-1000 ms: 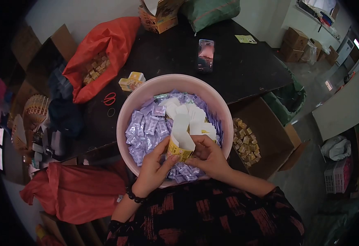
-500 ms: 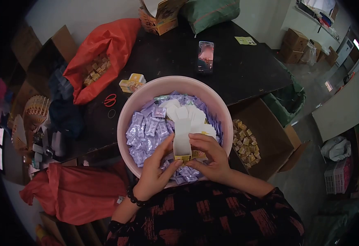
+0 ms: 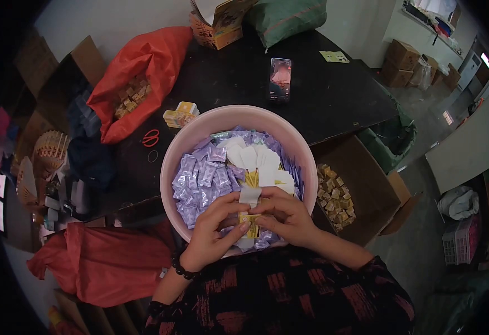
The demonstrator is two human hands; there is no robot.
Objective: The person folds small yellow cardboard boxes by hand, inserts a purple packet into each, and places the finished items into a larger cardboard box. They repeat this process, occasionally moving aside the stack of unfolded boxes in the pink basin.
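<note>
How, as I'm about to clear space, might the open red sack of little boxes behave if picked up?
The red sack probably flops, since its sides are creased and folded. The little boxes could spill, as its mouth gapes. They lie loosely, so may shift.

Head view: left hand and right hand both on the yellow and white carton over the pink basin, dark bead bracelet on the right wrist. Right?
Not quite: the dark bead bracelet is on the left wrist, as the head view shows. The rest stands: left hand and right hand both on the yellow and white carton over the pink basin.
</note>
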